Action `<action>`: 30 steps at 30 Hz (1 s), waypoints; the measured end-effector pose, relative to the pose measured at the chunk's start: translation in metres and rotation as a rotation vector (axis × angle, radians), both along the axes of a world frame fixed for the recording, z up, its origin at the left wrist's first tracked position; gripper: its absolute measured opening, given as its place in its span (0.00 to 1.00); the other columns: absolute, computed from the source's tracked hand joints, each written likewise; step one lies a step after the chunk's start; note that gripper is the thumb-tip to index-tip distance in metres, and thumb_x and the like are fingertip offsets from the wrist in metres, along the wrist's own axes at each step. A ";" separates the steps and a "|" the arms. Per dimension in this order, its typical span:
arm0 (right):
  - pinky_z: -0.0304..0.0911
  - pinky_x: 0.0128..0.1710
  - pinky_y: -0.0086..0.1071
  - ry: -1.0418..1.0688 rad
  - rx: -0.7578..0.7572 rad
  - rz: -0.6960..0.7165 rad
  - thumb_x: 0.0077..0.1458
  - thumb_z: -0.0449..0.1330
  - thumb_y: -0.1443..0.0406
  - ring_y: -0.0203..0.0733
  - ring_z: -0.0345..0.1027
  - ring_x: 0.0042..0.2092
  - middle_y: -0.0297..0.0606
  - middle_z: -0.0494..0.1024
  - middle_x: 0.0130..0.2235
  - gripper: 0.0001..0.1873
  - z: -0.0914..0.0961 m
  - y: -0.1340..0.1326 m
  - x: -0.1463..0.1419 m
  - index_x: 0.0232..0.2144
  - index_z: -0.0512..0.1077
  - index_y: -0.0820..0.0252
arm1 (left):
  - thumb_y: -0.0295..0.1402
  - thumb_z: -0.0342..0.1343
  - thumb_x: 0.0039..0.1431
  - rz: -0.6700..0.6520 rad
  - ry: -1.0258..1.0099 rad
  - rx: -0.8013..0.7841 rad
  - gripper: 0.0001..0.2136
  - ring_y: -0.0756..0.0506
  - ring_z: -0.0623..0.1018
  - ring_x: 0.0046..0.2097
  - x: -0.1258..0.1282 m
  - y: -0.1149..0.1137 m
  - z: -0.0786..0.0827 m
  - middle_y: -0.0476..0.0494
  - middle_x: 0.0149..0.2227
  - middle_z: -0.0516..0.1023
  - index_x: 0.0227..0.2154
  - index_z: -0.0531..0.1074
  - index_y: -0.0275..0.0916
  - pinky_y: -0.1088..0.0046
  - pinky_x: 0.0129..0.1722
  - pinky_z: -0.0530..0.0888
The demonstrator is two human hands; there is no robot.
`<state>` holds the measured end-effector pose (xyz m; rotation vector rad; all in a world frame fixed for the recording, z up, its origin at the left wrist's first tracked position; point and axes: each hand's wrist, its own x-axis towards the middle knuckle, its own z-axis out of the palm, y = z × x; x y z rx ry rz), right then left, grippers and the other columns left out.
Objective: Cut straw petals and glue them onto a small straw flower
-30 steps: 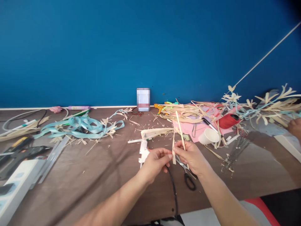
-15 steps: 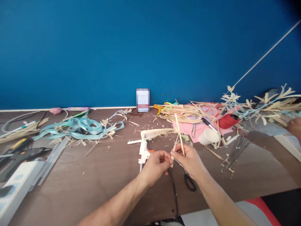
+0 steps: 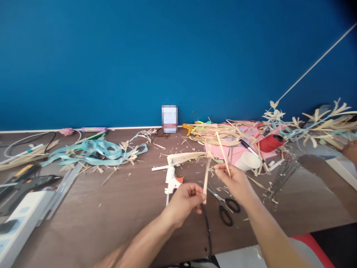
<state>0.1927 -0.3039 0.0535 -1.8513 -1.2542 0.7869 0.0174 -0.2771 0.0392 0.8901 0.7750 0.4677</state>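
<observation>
My left hand point(image 3: 186, 201) is closed in a pinch on a short tan leaf strip point(image 3: 206, 178) that stands nearly upright. My right hand point(image 3: 235, 183) is closed on a longer thin tan strip point(image 3: 222, 151) that leans up and to the left. The two strips are now a little apart. Black-handled scissors point(image 3: 225, 205) lie on the brown table point(image 3: 111, 208) just below my right hand. A white glue gun point(image 3: 171, 179) lies left of my hands, its black cord running toward the table's front edge.
Pale blue ribbon tangle point(image 3: 95, 150) at left. A heap of dried leaf strips on pink paper point(image 3: 223, 136), a white cup point(image 3: 247, 161) and red thread spool point(image 3: 272, 143) at right. Tools and a ruler at far left. Another person's hand point(image 3: 350, 150) at right edge.
My hands have drawn apart: the right hand moved right and up with the long strip, uncovering the scissors. The left hand keeps the short strip, now separate.
</observation>
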 end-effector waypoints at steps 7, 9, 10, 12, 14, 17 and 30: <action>0.54 0.26 0.31 -0.664 -0.202 -0.057 0.54 0.47 0.61 0.43 0.66 0.28 0.38 0.73 0.27 0.11 -0.036 -0.029 0.042 0.36 0.66 0.58 | 0.32 0.58 0.45 0.098 -0.017 -0.022 0.09 0.56 0.63 0.21 -0.010 0.004 -0.001 0.51 0.22 0.68 0.31 0.69 0.35 0.81 0.18 0.65; 0.54 0.26 0.32 -0.683 -0.208 -0.066 0.53 0.46 0.65 0.44 0.67 0.28 0.40 0.74 0.30 0.11 -0.048 -0.034 0.046 0.36 0.67 0.58 | 0.32 0.58 0.45 0.106 -0.024 -0.026 0.11 0.56 0.62 0.21 -0.010 0.006 -0.001 0.52 0.22 0.68 0.33 0.68 0.35 0.81 0.18 0.65; 0.55 0.26 0.32 -0.679 -0.200 -0.074 0.53 0.46 0.66 0.45 0.67 0.29 0.42 0.74 0.31 0.12 -0.053 -0.034 0.048 0.36 0.67 0.59 | 0.32 0.58 0.45 0.106 -0.026 -0.028 0.11 0.55 0.63 0.21 -0.010 0.006 -0.001 0.52 0.22 0.68 0.34 0.68 0.36 0.81 0.19 0.65; 0.57 0.29 0.34 -0.671 -0.174 -0.088 0.52 0.46 0.68 0.46 0.68 0.32 0.45 0.74 0.35 0.13 -0.059 -0.034 0.052 0.37 0.67 0.60 | 0.31 0.57 0.45 0.101 -0.028 -0.028 0.12 0.55 0.63 0.21 -0.009 0.006 -0.001 0.52 0.22 0.68 0.34 0.68 0.36 0.81 0.19 0.65; 0.59 0.33 0.34 -0.639 -0.139 -0.087 0.52 0.46 0.67 0.46 0.68 0.36 0.45 0.74 0.37 0.13 -0.061 -0.034 0.054 0.38 0.67 0.61 | 0.32 0.57 0.45 0.094 -0.025 -0.020 0.12 0.55 0.63 0.21 -0.008 0.005 -0.002 0.52 0.22 0.68 0.34 0.68 0.36 0.80 0.19 0.65; 0.61 0.32 0.30 -0.519 -0.107 -0.049 0.54 0.46 0.64 0.41 0.68 0.33 0.40 0.74 0.33 0.13 -0.053 -0.037 0.045 0.38 0.66 0.61 | 0.34 0.57 0.44 0.095 0.011 0.033 0.09 0.55 0.63 0.21 -0.007 0.004 -0.002 0.51 0.22 0.68 0.29 0.69 0.35 0.80 0.19 0.65; 0.50 0.23 0.26 -0.153 -0.064 0.273 0.57 0.46 0.60 0.33 0.55 0.23 0.28 0.62 0.20 0.14 0.011 -0.037 -0.043 0.23 0.62 0.58 | 0.35 0.53 0.49 0.057 0.174 0.482 0.10 0.53 0.62 0.24 -0.001 -0.004 -0.008 0.51 0.20 0.64 0.22 0.70 0.33 0.78 0.24 0.60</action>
